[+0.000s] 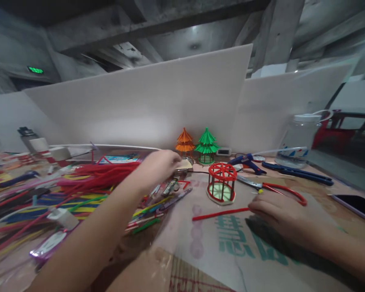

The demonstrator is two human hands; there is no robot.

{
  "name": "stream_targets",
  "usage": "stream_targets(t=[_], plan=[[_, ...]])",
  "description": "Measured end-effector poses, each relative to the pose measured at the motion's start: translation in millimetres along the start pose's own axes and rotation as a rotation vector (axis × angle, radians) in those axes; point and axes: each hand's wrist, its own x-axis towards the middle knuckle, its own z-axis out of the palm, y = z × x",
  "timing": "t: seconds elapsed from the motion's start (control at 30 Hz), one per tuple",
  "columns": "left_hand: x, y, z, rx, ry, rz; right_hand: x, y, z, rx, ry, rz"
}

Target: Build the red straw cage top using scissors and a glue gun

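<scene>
My right hand (pixel 269 211) pinches one end of a red pipe cleaner (pixel 220 214), which lies leftward over a printed plastic sheet. Just behind it stands a small round red-and-brown pipe-cleaner frame (pixel 222 184) with posts and a pale base. Stretched to the back middle, my left hand (pixel 162 164) has its fingers curled together at a pale-topped round thing (pixel 184 164); what they grip is hidden. Beyond it stand an orange pagoda model (pixel 185 142) and a green one (pixel 207 146).
Red-handled scissors (pixel 284 190), a blue glue gun (pixel 247 163) and dark blue pliers (pixel 298 173) lie at right, near a clear bottle (pixel 298 140) and a phone (pixel 355 207). Bundles of pipe cleaners (pixel 100 176) crowd the left. A white partition (pixel 140 109) rises behind.
</scene>
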Motion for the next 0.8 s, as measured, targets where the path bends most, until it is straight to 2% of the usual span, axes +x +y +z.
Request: stream_targets(t=[0.07, 0.17, 0.23, 0.3, 0.43, 0.53, 0.67, 0.8], plan=[[-8, -30, -22.1, 0.053, 0.014, -0.092, -1, 0, 6, -0.024, -0.072, -0.012], [-19, -73, -43.2, 0.127, -0.016, -0.193, -3, 5, 14, 0.075, -0.159, 0.117], [-25, -93, -50.6, 0.196, -0.111, -0.26, -5, 9, 17, 0.132, -0.185, 0.19], [-29, -103, -54.6, 0.207, -0.178, -0.273, -6, 11, 17, 0.14, -0.169, 0.196], [-34, -100, -55.8, 0.128, -0.256, -0.218, -5, 12, 15, 0.152, -0.175, 0.17], [-32, -92, -50.6, 0.179, -0.308, -0.233, -5, 12, 15, 0.18, -0.199, 0.178], [-24, -84, -42.3, 0.268, -0.295, -0.276, -7, 14, 16, 0.175, -0.232, 0.194], [-18, -79, -42.0, 0.3, -0.228, -0.244, -8, 15, 14, 0.17, -0.277, 0.199]])
